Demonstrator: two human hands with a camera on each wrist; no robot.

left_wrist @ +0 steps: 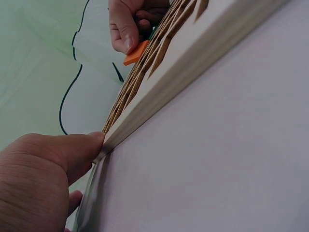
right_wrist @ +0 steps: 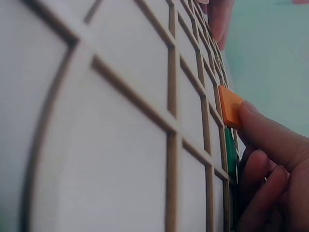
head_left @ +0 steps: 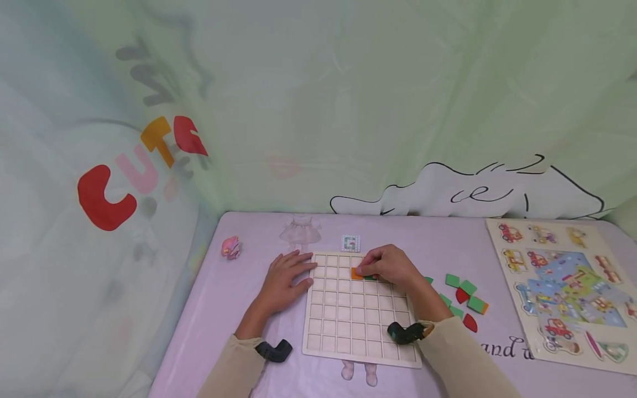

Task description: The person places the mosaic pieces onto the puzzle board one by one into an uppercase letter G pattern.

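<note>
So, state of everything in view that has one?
Grid board: flat
Orange tile: pinched, tilted, not seated
Green tile: on grid, partly hidden
Left hand: touching board edge
Right hand: pinching orange tile
Loose pieces: scattered, some overlapping
Picture card: flat
Puzzle board: flat
Pink figure: pose unclear

The right hand pinches an orange tile at the gridded board, a green tile just beside it; at the top, the left hand shows partly.
</note>
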